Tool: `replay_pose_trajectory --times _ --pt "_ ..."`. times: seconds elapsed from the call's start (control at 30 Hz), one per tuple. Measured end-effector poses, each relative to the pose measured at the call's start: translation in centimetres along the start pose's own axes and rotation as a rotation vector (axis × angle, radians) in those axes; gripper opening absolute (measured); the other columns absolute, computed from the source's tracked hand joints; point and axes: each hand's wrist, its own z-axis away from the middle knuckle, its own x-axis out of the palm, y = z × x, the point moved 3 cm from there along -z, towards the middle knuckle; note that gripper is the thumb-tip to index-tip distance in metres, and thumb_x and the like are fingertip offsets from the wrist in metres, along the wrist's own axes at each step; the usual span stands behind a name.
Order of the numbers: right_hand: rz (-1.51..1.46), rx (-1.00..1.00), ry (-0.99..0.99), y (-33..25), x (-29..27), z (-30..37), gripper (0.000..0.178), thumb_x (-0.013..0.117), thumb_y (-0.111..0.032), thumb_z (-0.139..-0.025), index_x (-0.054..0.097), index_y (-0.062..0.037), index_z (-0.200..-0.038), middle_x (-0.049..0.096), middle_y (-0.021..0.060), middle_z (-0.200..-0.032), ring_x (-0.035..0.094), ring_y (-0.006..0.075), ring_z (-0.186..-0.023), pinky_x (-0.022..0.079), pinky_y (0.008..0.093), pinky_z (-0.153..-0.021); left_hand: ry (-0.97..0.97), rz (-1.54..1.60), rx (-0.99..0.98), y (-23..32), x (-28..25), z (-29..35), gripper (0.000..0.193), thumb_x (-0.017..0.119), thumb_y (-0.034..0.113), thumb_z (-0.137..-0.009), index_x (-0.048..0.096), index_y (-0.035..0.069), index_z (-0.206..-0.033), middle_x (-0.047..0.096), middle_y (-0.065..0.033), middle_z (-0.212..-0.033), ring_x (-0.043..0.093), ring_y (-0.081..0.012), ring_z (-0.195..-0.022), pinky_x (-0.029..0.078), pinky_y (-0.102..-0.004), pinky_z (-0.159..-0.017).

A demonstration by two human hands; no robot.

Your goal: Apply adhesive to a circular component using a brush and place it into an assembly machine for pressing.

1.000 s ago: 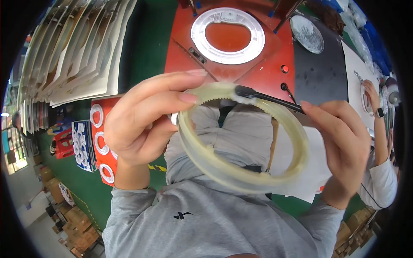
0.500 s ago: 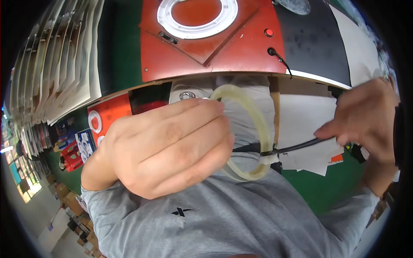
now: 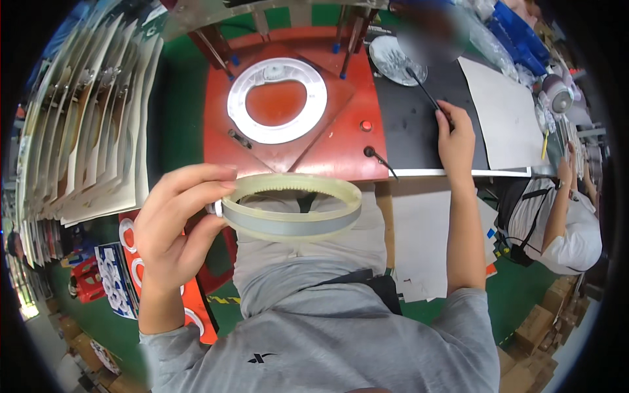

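Observation:
My left hand (image 3: 177, 229) pinches the rim of a pale yellow, translucent ring (image 3: 293, 227). A grey band runs round its outer wall, fine teeth line its inner edge, and a small white piece sticks out beside my fingers. The ring is held nearly level above my lap, in front of the red work surface. My right hand (image 3: 457, 141) reaches forward, closed round a thin black-handled brush (image 3: 429, 95). The brush's far end touches or hovers over a round, clear dish (image 3: 393, 60); its tip is hard to make out.
A white ring part (image 3: 313, 114) lies on the red machine bed (image 3: 347, 160), below metal posts. A red button (image 3: 366, 126) and black cable (image 3: 383, 160) sit nearby. Hanging sheets (image 3: 98, 118) stand at left. Another person (image 3: 567, 229) works at far right.
My right hand has carried the brush from the ring forward to the dish. My left hand has lowered and turned the ring to nearly level. The view has tilted toward the bench.

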Motion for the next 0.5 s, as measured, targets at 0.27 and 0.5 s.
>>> replay_pose_trajectory --times 0.27,0.5 --pt "-0.113 -0.076 0.155 -8.9 -2.8 -0.7 0.011 0.071 -0.006 -0.101 0.075 -0.0015 -0.11 0.072 0.0106 -0.105 0.066 0.0225 -0.086 0.052 0.032 -0.076 0.036 0.007 -0.246 -1.3 0.6 -0.6 0.029 0.081 0.002 -0.089 0.077 -0.001 -0.117 0.07 -0.0102 -0.099 0.066 -0.0209 -0.088 0.053 -0.032 -0.076" --pt "-0.485 -0.504 -0.058 -24.2 -2.4 0.3 0.03 0.086 -0.006 -0.081 0.076 -0.0043 -0.108 0.069 0.0117 -0.102 0.064 0.0313 -0.091 0.053 0.0423 -0.079 0.342 0.633 -0.612 -5.6 4.8 -2.4 0.029 0.078 0.008 -0.099 0.061 -0.004 -0.12 0.07 -0.006 -0.097 0.066 -0.0069 -0.083 0.053 -0.0201 -0.068"
